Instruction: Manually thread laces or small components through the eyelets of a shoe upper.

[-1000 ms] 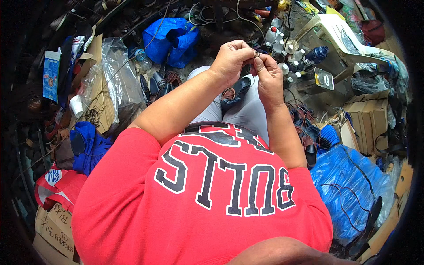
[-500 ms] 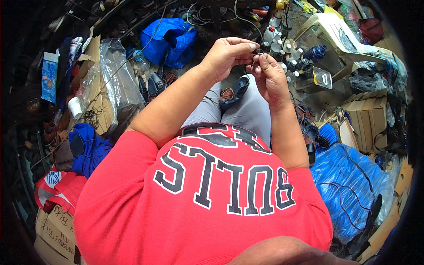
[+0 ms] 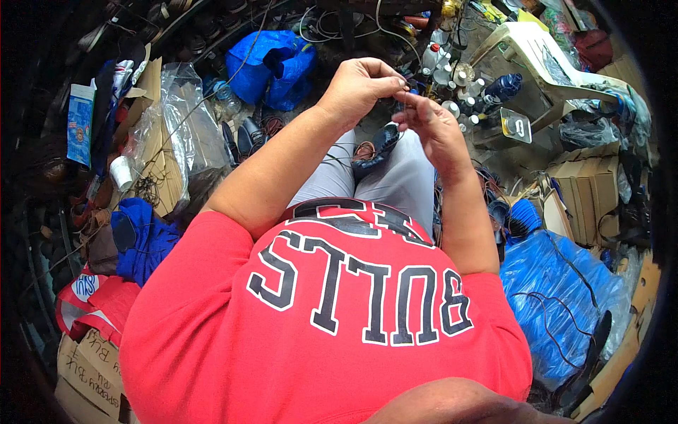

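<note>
My left hand [image 3: 361,88] is raised in front of me, its thumb and forefinger pinched together. Close against its fingertips is my right hand [image 3: 436,131], also with thumb and fingers drawn together. Something small and dark sits where the fingertips meet, too small to name. Below the hands a dark shoe [image 3: 382,145] with a brown inside rests between my legs in pale trousers [image 3: 328,169]. Another dark shoe [image 3: 249,136] stands to the left of my knees.
A blue bag [image 3: 272,67] lies at the far left, near clear plastic over cardboard [image 3: 166,155]. Several bottles [image 3: 462,88] stand beyond my right hand, beside a white plastic chair [image 3: 565,78]. Blue plastic sheeting [image 3: 554,304] and cardboard boxes [image 3: 590,187] fill the right side.
My right hand has turned, and its fingers now point more toward the left hand. The left hand has shifted slightly left, its fingers still pinched.
</note>
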The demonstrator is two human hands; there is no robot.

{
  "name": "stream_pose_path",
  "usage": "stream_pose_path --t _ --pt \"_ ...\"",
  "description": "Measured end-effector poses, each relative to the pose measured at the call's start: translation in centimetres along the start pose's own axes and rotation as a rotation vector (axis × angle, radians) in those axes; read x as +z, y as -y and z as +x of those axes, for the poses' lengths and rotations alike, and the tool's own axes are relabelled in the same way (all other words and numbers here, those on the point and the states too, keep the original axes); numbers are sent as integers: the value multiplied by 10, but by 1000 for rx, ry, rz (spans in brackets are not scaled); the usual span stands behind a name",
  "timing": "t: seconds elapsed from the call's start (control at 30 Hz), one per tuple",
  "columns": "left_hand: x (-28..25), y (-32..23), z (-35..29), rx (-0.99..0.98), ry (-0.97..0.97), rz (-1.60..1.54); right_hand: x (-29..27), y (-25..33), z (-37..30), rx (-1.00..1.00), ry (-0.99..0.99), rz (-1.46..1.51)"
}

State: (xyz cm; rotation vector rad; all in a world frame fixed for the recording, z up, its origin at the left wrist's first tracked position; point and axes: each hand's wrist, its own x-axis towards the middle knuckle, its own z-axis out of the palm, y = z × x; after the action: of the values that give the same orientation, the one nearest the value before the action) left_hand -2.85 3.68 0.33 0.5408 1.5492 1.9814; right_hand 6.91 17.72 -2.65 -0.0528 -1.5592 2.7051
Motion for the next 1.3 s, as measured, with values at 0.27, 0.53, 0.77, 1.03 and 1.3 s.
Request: stream_pose_path --t 0.27,0.53,0.77,1.03,1.3 --pt "3 -12 -8 39 -40 373 6 38 -4 -380 -246 -757" --pt "7 -10 -10 233 -119 698 27 45 2 -492 -208 -1069" --pt "13 -14 -13 481 -145 909 29 35 7 -686 -327 -1392" --pt "9 -3 -7 399 -159 789 29 29 5 -523 -371 -1145" --pt "9 -10 -8 23 -86 271 17 37 3 -367 -252 -692"
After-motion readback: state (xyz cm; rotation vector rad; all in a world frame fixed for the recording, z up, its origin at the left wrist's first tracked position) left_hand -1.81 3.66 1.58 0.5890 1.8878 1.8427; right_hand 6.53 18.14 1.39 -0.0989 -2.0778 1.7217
